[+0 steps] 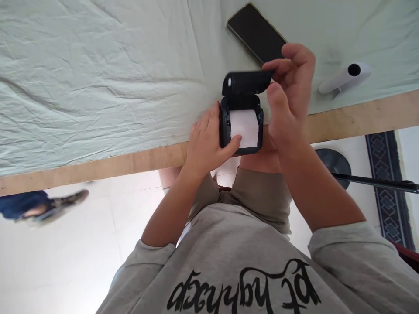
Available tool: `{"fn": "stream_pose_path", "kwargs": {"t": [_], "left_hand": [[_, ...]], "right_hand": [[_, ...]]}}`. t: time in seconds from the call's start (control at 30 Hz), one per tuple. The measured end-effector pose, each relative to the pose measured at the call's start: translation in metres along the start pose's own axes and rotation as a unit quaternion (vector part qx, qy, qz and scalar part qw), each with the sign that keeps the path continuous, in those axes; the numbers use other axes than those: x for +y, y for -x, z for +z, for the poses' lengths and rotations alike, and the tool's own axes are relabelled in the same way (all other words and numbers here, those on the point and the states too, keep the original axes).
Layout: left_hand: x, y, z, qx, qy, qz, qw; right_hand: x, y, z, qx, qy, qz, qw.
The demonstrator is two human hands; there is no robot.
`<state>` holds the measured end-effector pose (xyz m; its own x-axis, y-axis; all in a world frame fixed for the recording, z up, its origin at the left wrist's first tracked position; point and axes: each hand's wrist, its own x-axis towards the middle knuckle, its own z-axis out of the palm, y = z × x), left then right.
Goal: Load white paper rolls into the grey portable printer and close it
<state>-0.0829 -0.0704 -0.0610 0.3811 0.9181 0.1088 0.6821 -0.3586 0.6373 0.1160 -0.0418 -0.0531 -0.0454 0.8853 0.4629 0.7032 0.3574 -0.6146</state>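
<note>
A small black device (260, 135) with its lid (247, 82) raised sits at the table's near edge. White paper (247, 126) with a ragged right edge lies inside its open compartment. My left hand (206, 141) holds the device's left side, its thumb resting over the paper. At the lid's right end, my right hand (293, 91) pinches the lid's corner between thumb and fingers. Just beyond that hand lies a dark phone (257, 35), partly covered by its fingertips.
A pale cloth (131, 78) covers the table, with a bare wooden edge (360, 115) in front. A white paper roll (343, 78) lies at the right. A person's shoe (68, 203) shows at lower left. A black round base (334, 165) stands on the floor.
</note>
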Motion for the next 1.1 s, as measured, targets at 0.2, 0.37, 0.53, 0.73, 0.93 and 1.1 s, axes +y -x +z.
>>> {"fn": "stream_pose_path", "kwargs": {"t": [0.2,0.37,0.53,0.73,0.93,1.1], "left_hand": [[0.005,-0.001,-0.002,0.008,0.002,0.003,1.0],[0.009,-0.002,-0.005,0.008,0.006,0.025,1.0],[0.006,-0.001,-0.003,0.012,-0.005,0.027,1.0],[0.005,-0.001,-0.001,0.017,-0.006,0.028,0.999],[0.006,-0.001,-0.001,0.018,-0.009,0.024,1.0],[0.006,-0.001,0.0,0.028,-0.005,0.015,0.999]], "right_hand": [[0.002,0.01,-0.002,0.014,-0.098,0.04,0.994],[0.002,0.003,-0.006,-0.095,-0.115,0.096,0.984],[0.0,-0.004,-0.014,-0.161,-0.152,0.108,0.969],[-0.009,-0.005,-0.021,-0.191,-0.138,0.082,0.968],[-0.011,-0.008,-0.023,-0.208,-0.12,0.06,0.969],[-0.015,-0.013,-0.025,-0.227,-0.099,0.039,0.968]]}}
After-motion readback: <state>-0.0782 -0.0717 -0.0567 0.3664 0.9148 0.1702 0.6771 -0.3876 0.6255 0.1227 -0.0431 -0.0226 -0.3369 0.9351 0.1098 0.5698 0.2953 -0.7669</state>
